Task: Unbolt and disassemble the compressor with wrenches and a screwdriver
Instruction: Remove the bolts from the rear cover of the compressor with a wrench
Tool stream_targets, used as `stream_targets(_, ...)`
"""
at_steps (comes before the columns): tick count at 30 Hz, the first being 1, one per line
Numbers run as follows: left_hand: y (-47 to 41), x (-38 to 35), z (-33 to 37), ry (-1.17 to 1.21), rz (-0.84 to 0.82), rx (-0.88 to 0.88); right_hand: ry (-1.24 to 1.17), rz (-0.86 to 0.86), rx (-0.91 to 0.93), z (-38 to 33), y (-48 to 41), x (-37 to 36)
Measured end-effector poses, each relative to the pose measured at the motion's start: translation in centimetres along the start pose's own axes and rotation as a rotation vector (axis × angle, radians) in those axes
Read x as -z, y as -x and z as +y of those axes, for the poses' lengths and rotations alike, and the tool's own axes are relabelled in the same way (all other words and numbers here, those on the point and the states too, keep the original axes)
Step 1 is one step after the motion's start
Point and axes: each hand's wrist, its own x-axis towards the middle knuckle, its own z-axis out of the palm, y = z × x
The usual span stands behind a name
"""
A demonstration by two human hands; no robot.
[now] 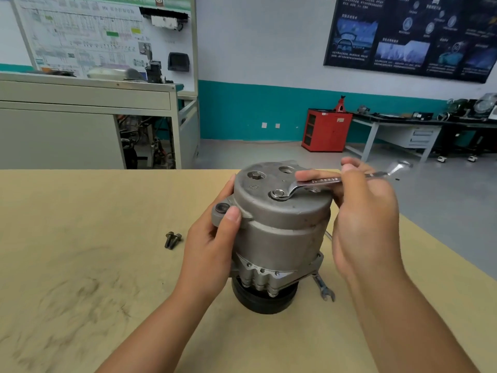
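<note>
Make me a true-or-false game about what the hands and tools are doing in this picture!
1. The right hand holds a wrench on a top bolt of the compressor. True.
2. The left hand holds a screwdriver. False: it grips the compressor's side.
3. Two loose bolts lie on the table. True.
4. The compressor lies on its side. False: it stands upright, black pulley down.
5. Only one wrench is in sight. False: a second wrench lies by the compressor's base.
</note>
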Motion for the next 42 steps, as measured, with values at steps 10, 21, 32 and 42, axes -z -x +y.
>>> stream_targets(10, 0.7, 0.2, 0.4, -0.009, 0.018, -0.028, 0.504, -0.070, -0.106, -1.4, -3.4, -0.4)
stream_targets(21, 0.7, 0.0, 1.0, -0.014, -0.013, -0.013, 1.245, -0.393, -0.049, -3.4, -5.3, -4.8)
stream_targets(32, 0.9, -0.2, 1.2, -0.094, 0.024, 0.045, 1.323, -0.672, 0.418, -4.5, -0.7, -7.4)
stream_targets(42, 0.9, -0.3, 1.2, -0.100, 0.068, 0.195, 1.174, -0.481, 0.843, -2.3, 3.0, -4.5)
